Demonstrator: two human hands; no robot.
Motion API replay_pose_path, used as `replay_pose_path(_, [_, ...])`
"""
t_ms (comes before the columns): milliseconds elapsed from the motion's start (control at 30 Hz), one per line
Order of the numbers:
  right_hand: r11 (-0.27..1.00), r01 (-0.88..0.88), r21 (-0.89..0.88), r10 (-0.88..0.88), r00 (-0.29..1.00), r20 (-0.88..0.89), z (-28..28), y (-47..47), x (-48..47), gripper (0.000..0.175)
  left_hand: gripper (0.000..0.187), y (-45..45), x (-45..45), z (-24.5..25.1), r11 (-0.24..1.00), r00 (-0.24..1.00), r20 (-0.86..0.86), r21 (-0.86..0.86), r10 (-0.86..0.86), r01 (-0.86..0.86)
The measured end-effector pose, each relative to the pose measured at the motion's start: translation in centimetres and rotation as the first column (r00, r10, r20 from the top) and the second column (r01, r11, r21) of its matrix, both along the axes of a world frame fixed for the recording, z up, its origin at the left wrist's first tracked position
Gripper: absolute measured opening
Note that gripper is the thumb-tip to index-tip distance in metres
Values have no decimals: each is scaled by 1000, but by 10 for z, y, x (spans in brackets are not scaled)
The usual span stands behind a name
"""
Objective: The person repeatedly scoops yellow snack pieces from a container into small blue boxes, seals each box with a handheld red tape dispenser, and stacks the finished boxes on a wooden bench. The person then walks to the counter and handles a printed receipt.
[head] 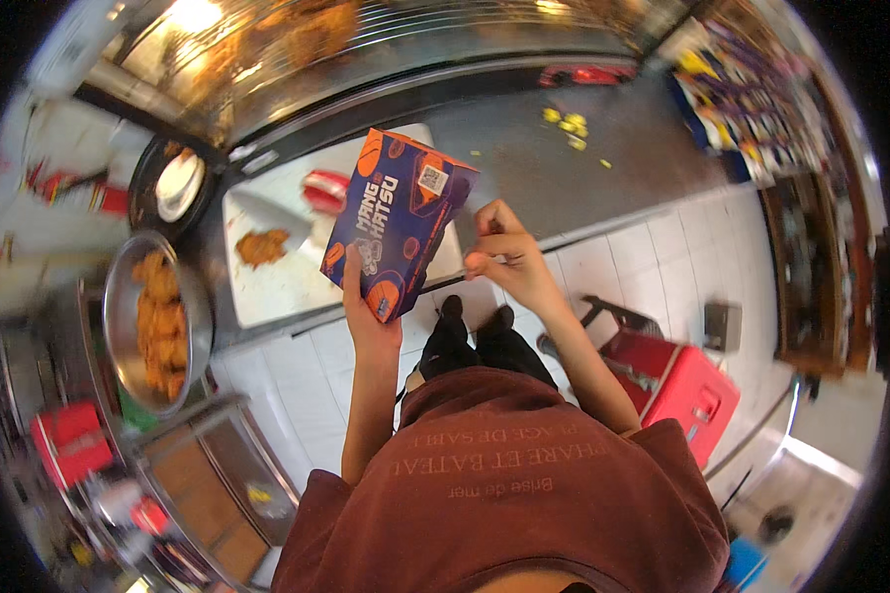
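My left hand (371,315) grips a purple and orange cardboard takeaway box (397,230) by its lower end, thumb on the printed face. The box is tilted and bears writing and a printed code. To the right of the box, my right hand (512,259) is raised with its fingers bent and apart, and nothing shows in it. Beneath the box lies a white cutting board (282,296), partly hidden by it. A brown fried piece of food (262,247) rests on the board. Near the box's left edge is a blurred red and white object (325,190).
A steel bowl (200,326) of fried pieces stands left of the board. Behind it sits a dark round pan (144,200). A glass display case (415,74) borders the counter's back. Yellow bits (567,124) lie on the dark counter. A red cooler box (690,400) stands at right.
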State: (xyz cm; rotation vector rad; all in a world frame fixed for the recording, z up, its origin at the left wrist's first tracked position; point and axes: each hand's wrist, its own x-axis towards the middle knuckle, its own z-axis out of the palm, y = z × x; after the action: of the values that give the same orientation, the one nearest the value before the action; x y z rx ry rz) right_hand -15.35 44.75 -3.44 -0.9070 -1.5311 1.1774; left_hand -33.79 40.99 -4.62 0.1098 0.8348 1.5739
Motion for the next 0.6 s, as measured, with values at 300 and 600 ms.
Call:
replay_pose_path(300, [755, 553, 353, -647, 718, 257, 12, -142, 115, 27, 50, -30, 115, -14, 707, 708, 23, 84, -706, 702])
replay_pose_path(600, [343, 900, 270, -876, 203, 437, 7, -398, 176, 18, 58, -184, 229, -68, -66, -66, 143, 3, -988, 998])
